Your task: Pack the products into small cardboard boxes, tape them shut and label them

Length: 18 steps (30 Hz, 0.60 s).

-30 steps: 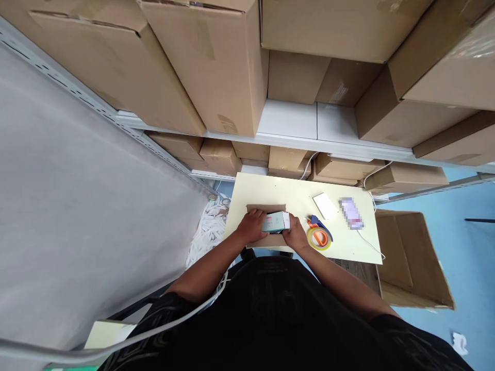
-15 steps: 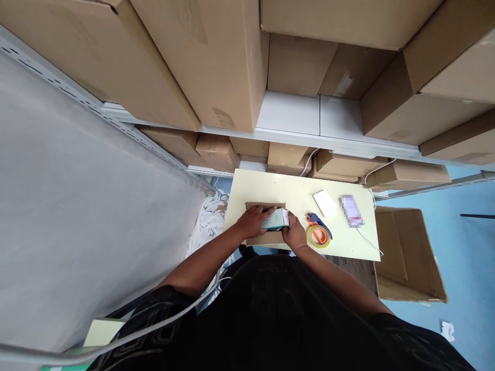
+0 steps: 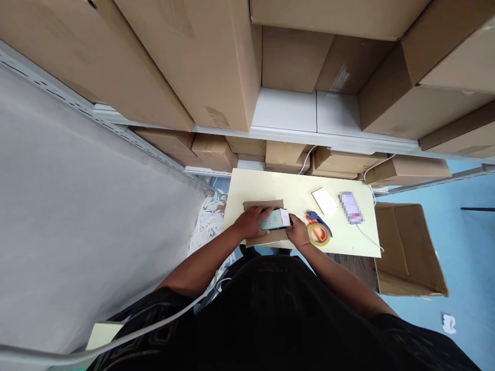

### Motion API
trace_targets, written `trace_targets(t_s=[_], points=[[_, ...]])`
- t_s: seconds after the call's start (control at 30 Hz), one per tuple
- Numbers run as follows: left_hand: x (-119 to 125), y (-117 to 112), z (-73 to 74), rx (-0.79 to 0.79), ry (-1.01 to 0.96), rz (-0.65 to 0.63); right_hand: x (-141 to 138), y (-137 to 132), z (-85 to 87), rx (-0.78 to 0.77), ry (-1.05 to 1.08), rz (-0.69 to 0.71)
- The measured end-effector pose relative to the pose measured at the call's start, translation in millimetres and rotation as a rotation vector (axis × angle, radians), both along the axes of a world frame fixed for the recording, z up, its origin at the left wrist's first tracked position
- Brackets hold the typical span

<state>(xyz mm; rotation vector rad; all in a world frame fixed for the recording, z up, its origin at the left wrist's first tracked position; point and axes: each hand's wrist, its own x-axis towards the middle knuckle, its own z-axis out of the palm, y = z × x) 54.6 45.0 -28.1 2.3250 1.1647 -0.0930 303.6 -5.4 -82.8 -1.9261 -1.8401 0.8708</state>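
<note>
A small white and green product box (image 3: 276,219) lies over an open brown cardboard box (image 3: 263,205) on a pale yellow table (image 3: 294,191). My left hand (image 3: 252,222) grips the left end of the small box, fingers curled over it. At the right end my right hand (image 3: 297,230) is closed on the same box. A tape dispenser (image 3: 319,231) with an orange core and a yellowish roll sits just right of my right hand.
A white card (image 3: 324,200), a blurred phone (image 3: 350,206) and its white cable lie on the table's right half. An open empty carton (image 3: 408,247) stands on the blue floor to the right. Shelves stacked with large cartons (image 3: 201,56) rise behind the table. White paper strips (image 3: 209,219) litter the floor left.
Both hands and the small box stay in nearly the same spot; my left fingers shift slightly over its top. The camera view has drifted a little.
</note>
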Motion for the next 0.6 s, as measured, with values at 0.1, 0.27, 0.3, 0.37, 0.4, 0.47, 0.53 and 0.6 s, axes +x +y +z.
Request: trace_targets(t_s=[0.1,0.27,0.3,0.37,0.4,0.47,0.53,0.6], points=[[3,-1,1.5,0.019,0.031,0.013,1,0,-2.6,0.0,-0.018,0.019],[7,-5,4.4,0.014,0.059,0.032,3,1,-8.0,0.031,-0.01,0.037],[7,-6,4.4,0.015,0.056,0.03,4,1,-9.1,0.037,0.008,0.029],[5,-6,4.0,0.015,0.045,0.028,7,3,-11.2,0.038,0.078,-0.001],[4,-5,3.6,0.01,0.038,0.025,9,5,-12.1,0.023,0.134,-0.017],[2,-4,2.7,-0.005,0.026,0.014,13,8,-13.4,-0.038,0.276,-0.053],[1,-2,2.3,-0.018,0.024,0.008,16,12,-13.7,-0.127,0.422,-0.074],[2,0,2.8,-0.026,0.029,0.014,20,15,-13.0,-0.195,0.523,-0.078]])
